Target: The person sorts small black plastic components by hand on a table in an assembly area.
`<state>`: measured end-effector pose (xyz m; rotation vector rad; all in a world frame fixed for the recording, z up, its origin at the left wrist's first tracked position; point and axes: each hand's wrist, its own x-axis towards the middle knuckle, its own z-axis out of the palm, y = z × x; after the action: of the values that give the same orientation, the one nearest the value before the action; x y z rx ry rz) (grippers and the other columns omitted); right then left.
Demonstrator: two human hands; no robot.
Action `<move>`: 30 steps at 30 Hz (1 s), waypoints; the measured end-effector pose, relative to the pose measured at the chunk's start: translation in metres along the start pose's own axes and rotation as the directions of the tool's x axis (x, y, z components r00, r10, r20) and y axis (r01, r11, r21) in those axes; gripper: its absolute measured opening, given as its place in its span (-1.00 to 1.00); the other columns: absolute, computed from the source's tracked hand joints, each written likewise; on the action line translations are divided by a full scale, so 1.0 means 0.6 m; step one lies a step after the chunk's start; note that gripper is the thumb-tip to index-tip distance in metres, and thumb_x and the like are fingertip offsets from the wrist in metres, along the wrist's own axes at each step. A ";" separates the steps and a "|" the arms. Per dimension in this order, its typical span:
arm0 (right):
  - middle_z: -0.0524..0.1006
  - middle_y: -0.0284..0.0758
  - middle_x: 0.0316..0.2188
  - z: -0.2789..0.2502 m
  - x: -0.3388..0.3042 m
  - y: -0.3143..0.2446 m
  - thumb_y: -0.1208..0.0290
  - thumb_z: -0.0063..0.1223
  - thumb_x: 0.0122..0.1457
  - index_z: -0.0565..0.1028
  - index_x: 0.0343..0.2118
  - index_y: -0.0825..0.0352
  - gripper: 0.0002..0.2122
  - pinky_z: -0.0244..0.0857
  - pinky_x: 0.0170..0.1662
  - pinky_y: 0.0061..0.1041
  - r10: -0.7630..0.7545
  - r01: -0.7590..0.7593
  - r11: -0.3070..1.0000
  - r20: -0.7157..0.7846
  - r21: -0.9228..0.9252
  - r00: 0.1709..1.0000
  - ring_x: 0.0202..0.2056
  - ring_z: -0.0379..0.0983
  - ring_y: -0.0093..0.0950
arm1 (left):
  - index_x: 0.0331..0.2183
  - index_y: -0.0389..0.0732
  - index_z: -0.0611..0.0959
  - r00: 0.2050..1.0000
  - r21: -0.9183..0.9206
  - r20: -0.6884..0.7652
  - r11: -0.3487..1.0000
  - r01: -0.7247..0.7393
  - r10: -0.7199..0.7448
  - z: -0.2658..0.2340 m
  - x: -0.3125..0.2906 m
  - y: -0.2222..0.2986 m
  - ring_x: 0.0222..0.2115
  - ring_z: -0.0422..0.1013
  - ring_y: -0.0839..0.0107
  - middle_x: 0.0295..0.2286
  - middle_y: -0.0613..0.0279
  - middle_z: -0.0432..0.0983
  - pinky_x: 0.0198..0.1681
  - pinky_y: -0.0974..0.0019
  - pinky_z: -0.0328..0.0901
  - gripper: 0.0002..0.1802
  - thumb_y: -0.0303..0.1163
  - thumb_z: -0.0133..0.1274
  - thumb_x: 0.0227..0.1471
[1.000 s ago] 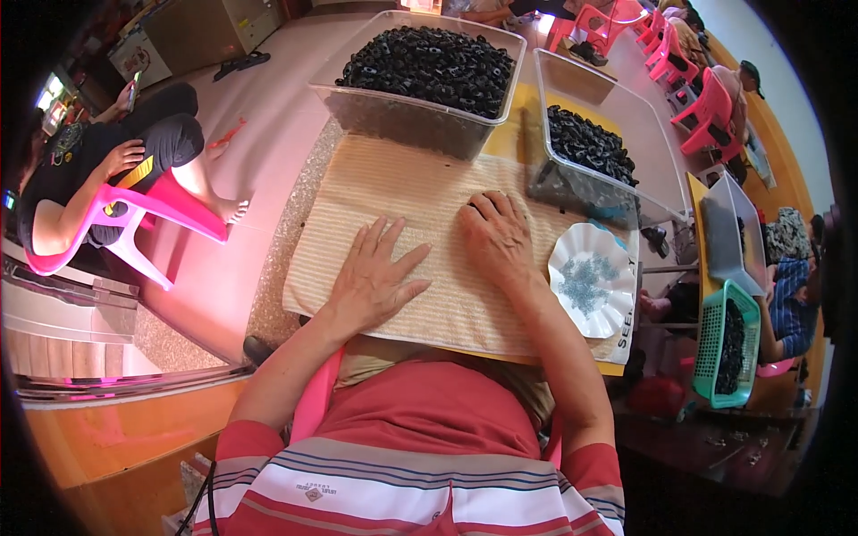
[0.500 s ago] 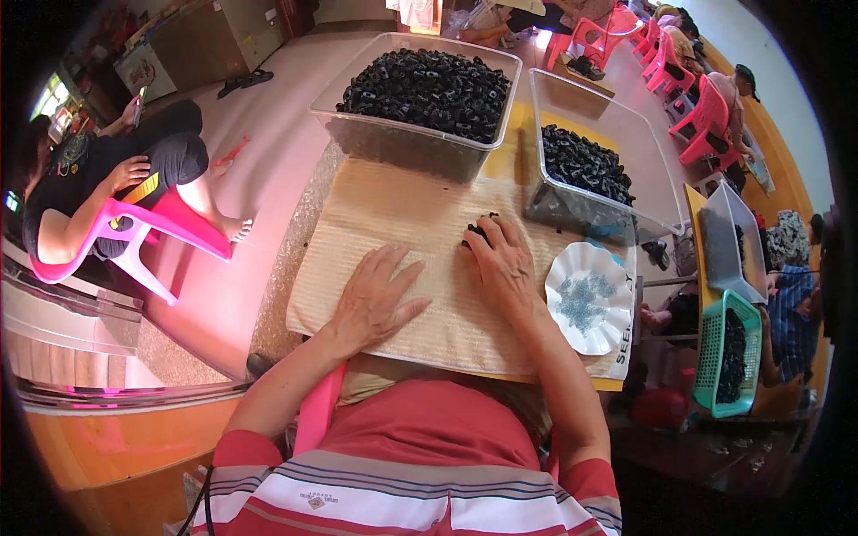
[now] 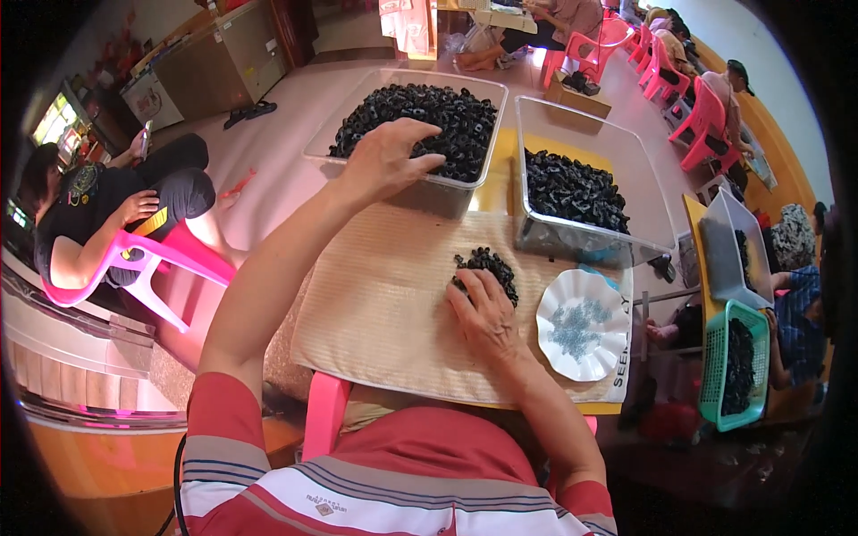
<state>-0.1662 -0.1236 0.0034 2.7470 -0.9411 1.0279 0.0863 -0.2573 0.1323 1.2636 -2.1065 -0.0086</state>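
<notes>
My left hand [image 3: 391, 159] reaches over the near edge of a clear plastic bin [image 3: 438, 183] heaped with small black parts [image 3: 420, 112]. Its fingers are apart, and I see nothing held in them. My right hand [image 3: 490, 314] lies on the tan ribbed mat [image 3: 384, 295] with fingers spread, their tips touching the near side of a small pile of black parts [image 3: 492, 266]. Just right of that hand stands a white fluted dish [image 3: 552, 344] holding tiny clear bluish pieces [image 3: 576, 329].
A second clear bin [image 3: 545, 230], partly filled with black parts, stands at the back right. Beyond the table's right edge is a green basket [image 3: 715, 384] of black parts beside another worker. A person sits on a pink chair [image 3: 170, 255] at left, holding a phone.
My left hand has moved from the mat up to the left bin. The pile of black parts by my right hand now shows and looks larger. The view has shifted slightly.
</notes>
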 end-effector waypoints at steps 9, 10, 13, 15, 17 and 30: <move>0.48 -0.06 -0.06 -0.005 -0.002 -0.009 0.49 0.13 -0.02 0.50 -0.22 0.41 -0.74 0.39 0.09 -0.20 0.073 -0.074 0.992 0.007 0.100 0.997 -0.04 0.45 -0.12 | 0.30 0.08 0.39 0.876 0.027 0.428 0.966 -0.259 0.223 0.060 0.098 -0.023 0.28 0.16 -0.17 0.28 -0.24 0.19 0.36 0.01 0.10 -0.02 0.31 0.25 -0.04; 0.48 -0.06 -0.06 -0.006 -0.002 -0.008 0.49 0.13 -0.02 0.50 -0.22 0.41 -0.74 0.39 0.09 -0.20 0.072 -0.071 0.992 0.001 0.101 0.997 -0.04 0.45 -0.12 | 0.28 0.08 0.43 0.874 0.077 0.429 0.955 -0.285 0.226 0.064 0.101 -0.030 0.27 0.18 -0.16 0.27 -0.24 0.21 0.35 0.01 0.11 -0.07 0.33 0.20 0.00; 0.50 -0.15 -0.02 -0.018 0.007 -0.012 0.47 0.20 0.14 0.55 -0.17 0.35 -0.80 0.42 0.06 -0.23 0.091 -0.103 0.986 0.094 0.131 0.991 0.01 0.45 -0.13 | 0.23 0.10 0.51 0.882 0.138 0.409 0.940 -0.313 0.234 0.072 0.096 -0.054 0.26 0.21 -0.10 0.25 -0.18 0.25 0.33 0.01 0.14 -0.19 0.34 0.10 0.07; 0.50 -0.15 -0.02 -0.019 0.005 -0.009 0.47 0.20 0.14 0.54 -0.16 0.35 -0.79 0.41 0.07 -0.23 0.102 -0.114 0.985 0.101 0.129 0.990 0.02 0.45 -0.13 | 0.21 0.13 0.53 0.884 0.155 0.424 0.946 -0.284 0.196 0.067 0.101 -0.044 0.26 0.22 -0.05 0.26 -0.12 0.26 0.32 0.00 0.15 -0.24 0.31 0.11 0.08; 0.50 -0.15 -0.02 -0.019 0.004 -0.007 0.48 0.20 0.14 0.54 -0.16 0.36 -0.79 0.41 0.07 -0.22 0.107 -0.121 0.984 0.108 0.127 0.988 0.02 0.44 -0.13 | 0.17 0.15 0.57 0.896 0.184 0.393 0.936 -0.300 0.209 0.069 0.103 -0.039 0.22 0.28 -0.02 0.22 -0.06 0.31 0.26 0.00 0.22 -0.30 0.26 0.13 0.09; 0.50 -0.16 -0.03 -0.025 0.003 -0.006 0.52 0.17 0.08 0.53 -0.16 0.38 -0.76 0.39 0.06 -0.24 0.104 -0.123 0.978 0.118 0.171 0.988 0.02 0.44 -0.15 | -0.13 -0.09 0.63 0.913 0.134 0.387 0.972 -0.195 0.130 0.059 0.104 -0.044 -0.07 0.49 0.09 -0.15 0.13 0.48 -0.04 0.06 0.44 -0.60 -0.03 0.19 0.10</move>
<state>-0.1716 -0.1178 0.0164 2.9521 -1.0835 1.0366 0.0683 -0.3317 0.1301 1.2558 -2.5887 0.0032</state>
